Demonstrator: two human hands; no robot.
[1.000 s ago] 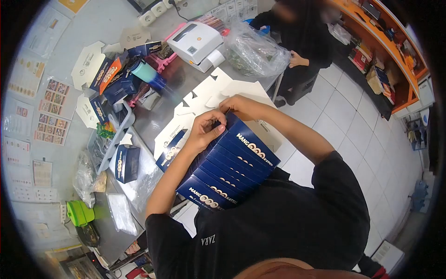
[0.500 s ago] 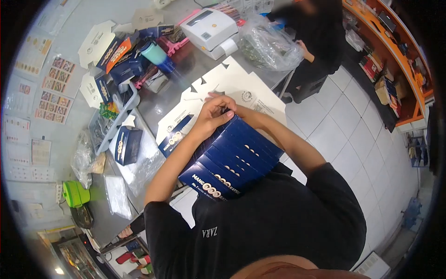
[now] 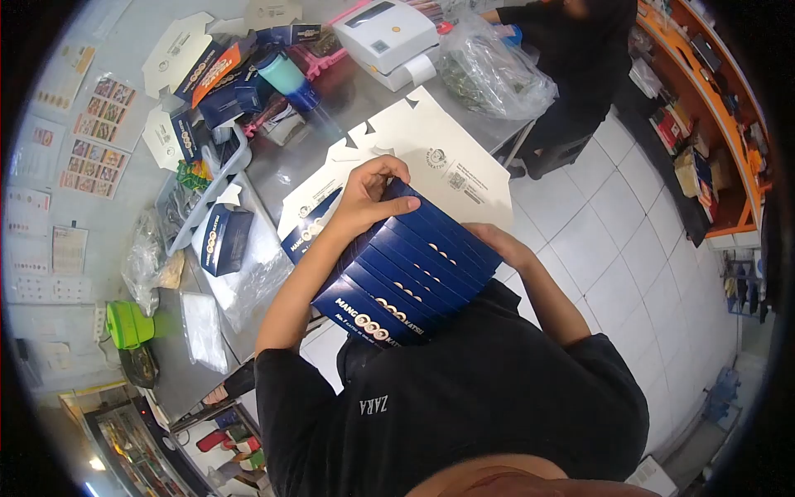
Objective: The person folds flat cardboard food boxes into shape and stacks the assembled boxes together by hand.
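A fanned stack of dark blue printed cartons (image 3: 414, 269) rests against my body at the table's edge. My left hand (image 3: 373, 199) grips its upper left corner, thumb on top and fingers curled at the far side. At the stack's right edge is my right hand (image 3: 501, 247), its fingers partly hidden behind the cartons. Beyond the stack, cream-coloured flat cardboard sheets (image 3: 451, 161) lie on the metal table, printed with a small round logo. Another blue printed panel (image 3: 310, 232) shows left of my left forearm.
A white label printer (image 3: 387, 41) and a clear plastic bag (image 3: 493, 70) stand at the back. Left are a tumbler (image 3: 288, 81), a plastic basket (image 3: 178, 219), a folded blue box (image 3: 228, 240) and a green container (image 3: 130, 324). Another person (image 3: 571, 74) is at the far right corner.
My right hand has moved from beside my left hand down to the stack's right edge. My left hand's thumb and fingers have spread over the corner. The camera view has shifted slightly.
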